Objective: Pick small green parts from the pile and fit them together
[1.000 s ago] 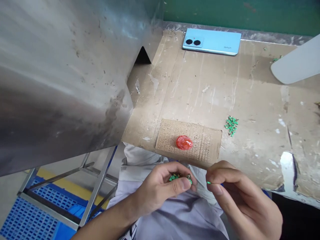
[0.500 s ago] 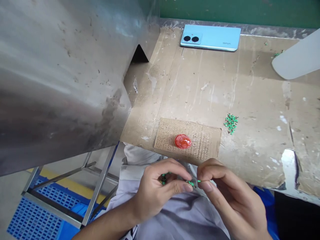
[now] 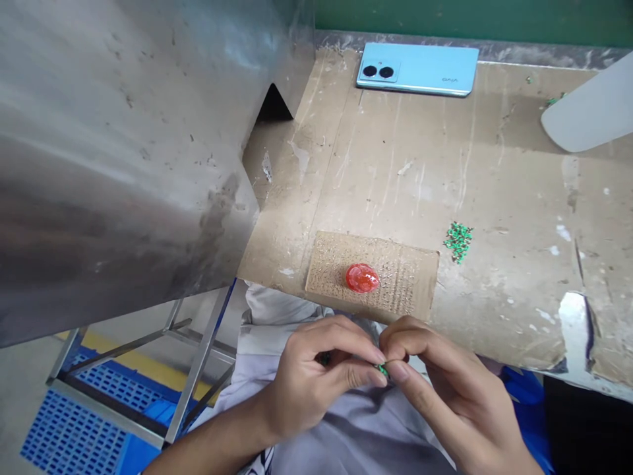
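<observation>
Above my lap, just off the table edge, my left hand [image 3: 316, 373] pinches small green pieces [image 3: 381, 369] between thumb and forefinger. More green bits [image 3: 324, 358] show inside its curled palm. My right hand [image 3: 445, 386] is closed in a pinch, its fingertips against those of the left at the same green cluster. What lies between the right fingertips is mostly covered. Beyond the hands, a glossy red oval piece [image 3: 362, 278] rests on a rough cardboard sheet [image 3: 326, 264]. To the right of that sheet lies a small heap of green pieces with copper-coloured parts [image 3: 458, 242].
A light-blue phone [image 3: 420, 69] lies face down at the back of the worn table [image 3: 386, 178]. A white object [image 3: 593, 109] juts in from the right. A large metal panel [image 3: 123, 152] stands at left, above a metal-framed stool [image 3: 198, 363] and a blue perforated crate [image 3: 69, 429].
My right hand has moved slightly left, bringing its pinched green piece to the left fingertips. The gap between the two hands has closed. The left hand has barely moved.
</observation>
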Action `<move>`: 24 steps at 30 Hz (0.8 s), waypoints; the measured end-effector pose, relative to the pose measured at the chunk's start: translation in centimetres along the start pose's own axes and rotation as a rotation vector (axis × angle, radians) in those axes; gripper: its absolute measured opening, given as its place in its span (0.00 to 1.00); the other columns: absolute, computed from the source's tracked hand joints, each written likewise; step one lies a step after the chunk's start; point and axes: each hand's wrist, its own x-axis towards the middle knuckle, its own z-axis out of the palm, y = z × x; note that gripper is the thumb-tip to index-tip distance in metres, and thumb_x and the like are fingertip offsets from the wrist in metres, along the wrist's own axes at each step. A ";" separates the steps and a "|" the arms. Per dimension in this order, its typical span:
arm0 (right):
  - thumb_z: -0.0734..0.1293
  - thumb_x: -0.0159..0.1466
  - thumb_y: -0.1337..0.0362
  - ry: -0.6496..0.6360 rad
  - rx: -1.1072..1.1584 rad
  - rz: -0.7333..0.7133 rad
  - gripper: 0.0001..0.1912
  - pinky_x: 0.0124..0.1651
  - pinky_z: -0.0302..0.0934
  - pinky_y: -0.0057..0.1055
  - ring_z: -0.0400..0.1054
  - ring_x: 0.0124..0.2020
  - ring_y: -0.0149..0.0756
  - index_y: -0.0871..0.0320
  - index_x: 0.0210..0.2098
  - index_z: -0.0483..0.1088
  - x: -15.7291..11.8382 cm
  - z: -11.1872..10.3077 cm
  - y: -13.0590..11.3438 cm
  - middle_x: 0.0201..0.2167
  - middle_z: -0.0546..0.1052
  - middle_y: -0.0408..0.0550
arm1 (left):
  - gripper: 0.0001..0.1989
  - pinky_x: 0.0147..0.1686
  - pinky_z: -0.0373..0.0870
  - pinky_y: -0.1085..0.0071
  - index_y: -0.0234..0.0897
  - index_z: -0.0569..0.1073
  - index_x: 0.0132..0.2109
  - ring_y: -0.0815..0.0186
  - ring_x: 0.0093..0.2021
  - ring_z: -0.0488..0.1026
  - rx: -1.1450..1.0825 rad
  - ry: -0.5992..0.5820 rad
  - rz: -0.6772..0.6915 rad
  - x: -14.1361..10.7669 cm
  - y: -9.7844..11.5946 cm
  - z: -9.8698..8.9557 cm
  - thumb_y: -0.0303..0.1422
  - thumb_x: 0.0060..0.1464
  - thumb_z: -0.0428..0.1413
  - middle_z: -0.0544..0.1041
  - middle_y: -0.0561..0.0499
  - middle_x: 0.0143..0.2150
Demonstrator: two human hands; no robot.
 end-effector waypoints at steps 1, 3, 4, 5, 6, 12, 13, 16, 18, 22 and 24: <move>0.63 0.76 0.68 0.002 -0.003 -0.002 0.05 0.39 0.67 0.28 0.72 0.38 0.34 0.51 0.44 0.70 0.1 0.0 0.0 0.36 0.74 0.44 | 0.06 0.34 0.75 0.74 0.38 0.85 0.39 0.67 0.33 0.80 -0.006 0.001 -0.003 0.0 0.0 0.0 0.30 0.55 0.73 0.84 0.51 0.32; 0.64 0.76 0.67 0.005 -0.010 -0.001 0.05 0.38 0.68 0.28 0.72 0.37 0.33 0.50 0.43 0.70 0.2 -0.1 -0.2 0.35 0.75 0.43 | 0.06 0.34 0.75 0.74 0.38 0.85 0.39 0.67 0.32 0.80 -0.016 0.004 -0.008 0.0 -0.1 0.0 0.30 0.54 0.74 0.84 0.51 0.32; 0.64 0.76 0.67 0.005 -0.015 -0.001 0.06 0.38 0.68 0.28 0.73 0.37 0.33 0.50 0.43 0.70 0.3 -0.1 -0.2 0.35 0.75 0.43 | 0.06 0.34 0.75 0.74 0.38 0.85 0.39 0.67 0.32 0.80 -0.021 0.003 -0.012 -0.1 -0.2 0.0 0.30 0.54 0.74 0.84 0.51 0.32; 0.64 0.75 0.67 0.006 -0.020 0.003 0.06 0.38 0.68 0.27 0.73 0.36 0.33 0.50 0.42 0.70 0.3 -0.1 -0.3 0.34 0.75 0.42 | 0.06 0.34 0.75 0.74 0.38 0.85 0.39 0.67 0.32 0.80 -0.026 0.003 -0.016 -0.1 -0.2 0.1 0.31 0.54 0.74 0.84 0.51 0.32; 0.64 0.75 0.67 0.008 -0.027 0.006 0.06 0.37 0.68 0.27 0.73 0.36 0.33 0.50 0.42 0.70 0.4 -0.1 -0.4 0.34 0.75 0.42 | 0.06 0.34 0.75 0.74 0.38 0.85 0.38 0.67 0.32 0.80 -0.033 0.004 -0.016 -0.1 -0.3 0.1 0.31 0.54 0.74 0.84 0.51 0.32; 0.65 0.75 0.66 -0.004 -0.079 0.037 0.05 0.37 0.68 0.26 0.74 0.35 0.32 0.50 0.41 0.71 0.8 -0.3 -1.1 0.34 0.77 0.41 | 0.05 0.33 0.74 0.75 0.38 0.85 0.37 0.68 0.31 0.79 -0.051 0.017 -0.009 -0.1 -0.7 0.1 0.32 0.56 0.73 0.84 0.52 0.30; 0.65 0.75 0.66 -0.009 -0.085 0.040 0.06 0.37 0.69 0.26 0.74 0.34 0.31 0.51 0.41 0.72 0.8 -0.3 -1.2 0.34 0.77 0.41 | 0.05 0.33 0.74 0.75 0.38 0.85 0.36 0.68 0.31 0.79 -0.043 0.018 -0.016 -0.1 -0.7 0.1 0.32 0.56 0.73 0.84 0.52 0.30; 0.65 0.74 0.67 -0.015 -0.106 0.015 0.06 0.36 0.69 0.26 0.75 0.33 0.32 0.51 0.40 0.72 1.0 -0.3 -1.6 0.33 0.78 0.41 | 0.05 0.32 0.74 0.75 0.38 0.85 0.35 0.68 0.30 0.79 -0.028 0.018 -0.026 0.0 -0.5 0.0 0.32 0.56 0.73 0.83 0.52 0.29; 0.65 0.74 0.67 -0.016 -0.122 -0.001 0.06 0.35 0.70 0.26 0.76 0.33 0.32 0.51 0.40 0.72 1.1 -0.4 -1.8 0.33 0.79 0.42 | 0.06 0.31 0.74 0.75 0.38 0.84 0.34 0.68 0.29 0.79 -0.027 0.019 -0.022 0.1 -0.4 -0.1 0.32 0.56 0.73 0.83 0.52 0.29; 0.66 0.74 0.67 -0.057 -0.147 -0.006 0.04 0.35 0.72 0.25 0.76 0.34 0.32 0.51 0.42 0.73 1.2 -0.7 -2.1 0.35 0.80 0.42 | 0.07 0.31 0.75 0.75 0.38 0.83 0.34 0.68 0.29 0.79 -0.011 0.030 0.008 0.0 -0.4 -0.2 0.33 0.58 0.71 0.82 0.52 0.28; 0.68 0.73 0.67 -0.090 -0.149 -0.014 0.04 0.36 0.72 0.24 0.77 0.34 0.31 0.51 0.44 0.73 1.0 -0.7 -2.2 0.36 0.80 0.42 | 0.06 0.31 0.76 0.75 0.38 0.83 0.34 0.68 0.29 0.79 0.000 0.017 0.042 -0.1 -0.5 -0.3 0.31 0.61 0.69 0.82 0.52 0.29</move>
